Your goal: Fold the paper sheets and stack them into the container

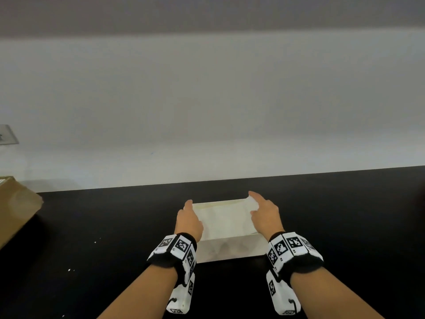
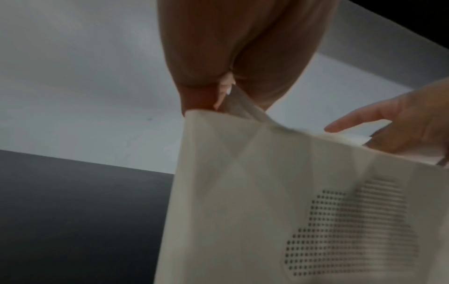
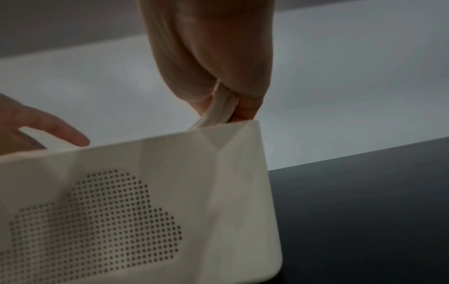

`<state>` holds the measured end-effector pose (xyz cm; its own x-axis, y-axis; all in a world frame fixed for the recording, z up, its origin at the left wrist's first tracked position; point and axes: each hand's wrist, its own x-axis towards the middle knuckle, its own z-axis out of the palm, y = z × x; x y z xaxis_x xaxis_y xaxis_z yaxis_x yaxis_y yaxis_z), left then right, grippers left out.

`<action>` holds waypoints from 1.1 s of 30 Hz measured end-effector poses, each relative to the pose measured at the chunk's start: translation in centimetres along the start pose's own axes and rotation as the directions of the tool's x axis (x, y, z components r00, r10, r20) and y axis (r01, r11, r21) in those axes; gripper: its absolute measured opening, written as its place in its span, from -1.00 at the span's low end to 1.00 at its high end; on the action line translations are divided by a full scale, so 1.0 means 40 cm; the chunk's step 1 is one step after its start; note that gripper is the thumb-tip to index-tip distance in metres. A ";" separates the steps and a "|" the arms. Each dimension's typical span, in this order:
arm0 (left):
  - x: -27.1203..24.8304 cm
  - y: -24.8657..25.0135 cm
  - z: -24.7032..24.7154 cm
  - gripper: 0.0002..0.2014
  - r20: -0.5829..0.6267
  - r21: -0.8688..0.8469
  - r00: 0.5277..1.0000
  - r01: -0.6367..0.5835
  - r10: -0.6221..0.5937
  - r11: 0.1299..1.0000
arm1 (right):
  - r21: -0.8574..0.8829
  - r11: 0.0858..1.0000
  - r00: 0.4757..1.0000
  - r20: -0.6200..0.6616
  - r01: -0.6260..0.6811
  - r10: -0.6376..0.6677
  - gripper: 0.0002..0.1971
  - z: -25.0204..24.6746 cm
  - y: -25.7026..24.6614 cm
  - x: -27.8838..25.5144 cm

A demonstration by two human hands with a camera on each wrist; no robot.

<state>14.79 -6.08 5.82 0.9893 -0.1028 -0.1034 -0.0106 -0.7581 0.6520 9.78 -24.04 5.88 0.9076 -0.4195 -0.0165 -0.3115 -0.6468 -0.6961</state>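
One container (image 1: 232, 249), one folded paper sheet (image 1: 224, 218) over it: your left hand (image 1: 189, 221) and right hand (image 1: 264, 215) each pinch a corner. Black tabletop (image 1: 103, 226), white wall (image 1: 207, 100), one cardboard box (image 1: 16, 208) far left.

The right hand (image 3: 209, 63) fills the upper middle of the frame, its fingers (image 3: 245, 92) and thumb pinching a bunched strip of white paper (image 3: 218, 109) just above the rim of the container (image 3: 233, 192). The paper runs down behind that rim at the container's right corner. The container is cream-white with rounded corners, and its near wall carries a cloud-shaped patch of small holes (image 3: 97, 226). At the left edge, the left hand (image 3: 36, 126) reaches over the rim with 1 finger extended. The container stands on a black table (image 3: 364, 211), with a pale wall (image 3: 340, 76) behind it.
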 end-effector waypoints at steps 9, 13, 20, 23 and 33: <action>-0.025 0.023 0.035 -0.73 0.022 0.648 0.996 -0.083 0.090 0.757 | -0.699 0.715 0.998 -0.037 0.012 -0.053 -0.71 0.033 -0.014 -0.018; -0.023 0.033 0.023 -0.72 0.079 0.792 0.992 -0.124 0.100 0.597 | -0.657 0.748 0.991 0.014 -0.091 0.133 -0.68 0.005 0.001 -0.011; -0.030 0.035 0.026 -0.76 0.046 0.788 0.998 -0.060 0.039 0.613 | -0.288 0.951 0.972 0.169 -0.110 0.164 -0.60 -0.103 0.068 -0.107; 0.014 0.022 0.081 -0.78 0.004 0.661 0.988 -0.118 0.154 0.741 | -0.004 0.987 0.984 0.084 -0.160 0.160 -0.66 -0.186 0.128 -0.206; -0.422 0.389 0.283 -0.57 0.101 -0.109 0.754 -0.639 0.648 0.761 | 0.598 0.643 0.611 -0.299 -0.478 0.733 -0.83 -0.408 0.563 -0.628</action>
<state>-3.74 -23.43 9.20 0.7248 -0.6344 0.2687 -0.6247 -0.4407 0.6446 -24.63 -38.47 2.34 0.2426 -0.9208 -0.3053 -0.4665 0.1652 -0.8689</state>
